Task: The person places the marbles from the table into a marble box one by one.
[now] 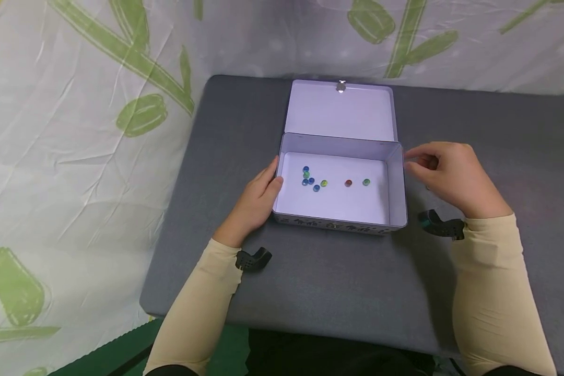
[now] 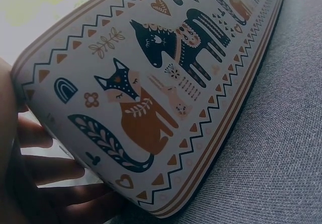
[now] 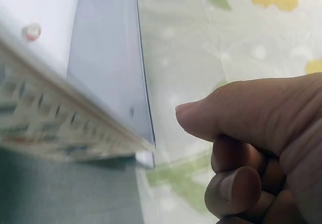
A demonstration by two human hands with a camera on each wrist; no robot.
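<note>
A lidded tin box stands on the table with its lid folded back. On its white floor lie several glass marbles in blue and green, a yellow-green marble, a red marble and a green marble. My left hand rests against the tin's left side, fingers extended along the wall and thumb by the rim. Beside the right wall is my right hand, holding nothing; in the right wrist view its thumb points at the tin and other fingers bend loosely.
Grey cloth covers the table. A white curtain with green leaf prints hangs along the left and far sides. A metal clasp sits on the lid's far edge. Folk-style animals decorate the tin's front.
</note>
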